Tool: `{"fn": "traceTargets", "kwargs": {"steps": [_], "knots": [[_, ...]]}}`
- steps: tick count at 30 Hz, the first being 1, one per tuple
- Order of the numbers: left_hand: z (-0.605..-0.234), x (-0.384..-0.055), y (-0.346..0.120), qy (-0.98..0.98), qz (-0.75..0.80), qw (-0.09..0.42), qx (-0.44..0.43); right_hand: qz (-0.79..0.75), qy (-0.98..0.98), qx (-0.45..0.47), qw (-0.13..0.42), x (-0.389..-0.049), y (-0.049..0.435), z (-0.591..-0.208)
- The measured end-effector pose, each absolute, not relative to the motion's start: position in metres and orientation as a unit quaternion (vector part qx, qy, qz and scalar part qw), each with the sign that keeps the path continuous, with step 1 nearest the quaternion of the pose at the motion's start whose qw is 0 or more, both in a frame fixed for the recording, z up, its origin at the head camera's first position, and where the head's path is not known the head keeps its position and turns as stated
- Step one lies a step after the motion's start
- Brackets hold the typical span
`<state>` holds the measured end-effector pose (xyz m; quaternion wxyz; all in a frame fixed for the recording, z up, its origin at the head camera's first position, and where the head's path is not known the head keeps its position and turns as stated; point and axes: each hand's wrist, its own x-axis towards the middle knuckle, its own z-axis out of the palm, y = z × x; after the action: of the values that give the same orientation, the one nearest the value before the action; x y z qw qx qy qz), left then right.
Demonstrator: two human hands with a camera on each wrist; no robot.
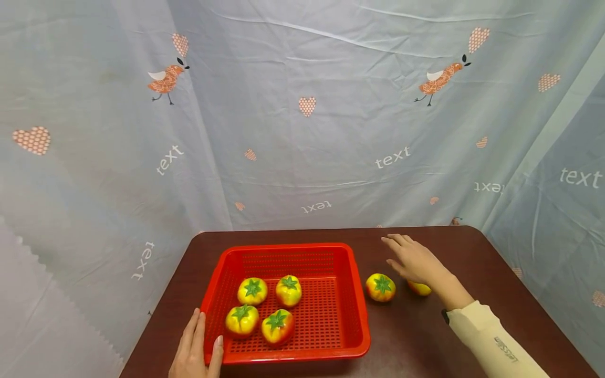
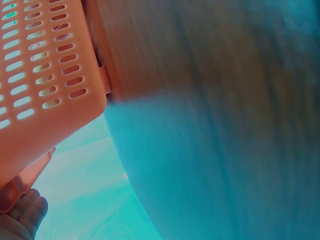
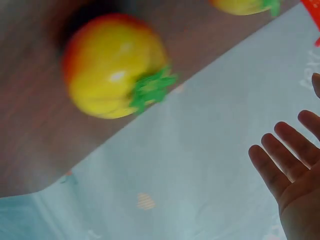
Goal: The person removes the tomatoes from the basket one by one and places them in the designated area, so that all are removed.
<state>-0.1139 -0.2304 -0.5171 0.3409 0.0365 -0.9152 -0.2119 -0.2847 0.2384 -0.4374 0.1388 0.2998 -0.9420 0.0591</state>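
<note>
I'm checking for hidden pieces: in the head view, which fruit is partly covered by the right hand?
The rightmost fruit, outside the basket; the right hand hides none of the others.

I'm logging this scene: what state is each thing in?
Red basket: upright on the table, partly filled
Four fruits inside: green tops showing
Left hand: holding the basket's near left corner
Right hand: empty, fingers extended
Fruit beside basket: on the table, ungripped
Fruit near right hand: on the table, ungripped
Curtain: hanging, creased

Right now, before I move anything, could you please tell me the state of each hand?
Left hand: holding the basket at its near left corner.
Right hand: open, holding nothing.
</note>
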Motion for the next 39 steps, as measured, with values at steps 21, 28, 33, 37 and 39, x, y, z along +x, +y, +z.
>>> {"fn": "traceTargets", "kwargs": {"steps": [21,28,33,37,39], "knots": [[-0.516,-0.114,-0.232,-0.918,-0.200,0.340,0.031,-0.009,-0.900,0.419,0.124,-0.298,0.108,-0.402],[-0.515,-0.113,-0.232,-0.918,-0.200,0.340,0.029,-0.071,-0.893,0.438,0.074,-0.287,0.072,-0.413],[-0.516,-0.114,-0.233,-0.914,-0.201,0.353,0.021,-0.112,-0.884,0.450,0.055,-0.282,0.052,-0.422],[-0.519,-0.115,-0.235,-0.909,-0.206,0.362,0.013,-0.135,-0.878,0.458,0.045,-0.279,0.041,-0.429],[-0.519,-0.115,-0.236,-0.908,-0.208,0.364,0.012,-0.145,-0.876,0.459,0.038,-0.278,0.037,-0.431]]}}
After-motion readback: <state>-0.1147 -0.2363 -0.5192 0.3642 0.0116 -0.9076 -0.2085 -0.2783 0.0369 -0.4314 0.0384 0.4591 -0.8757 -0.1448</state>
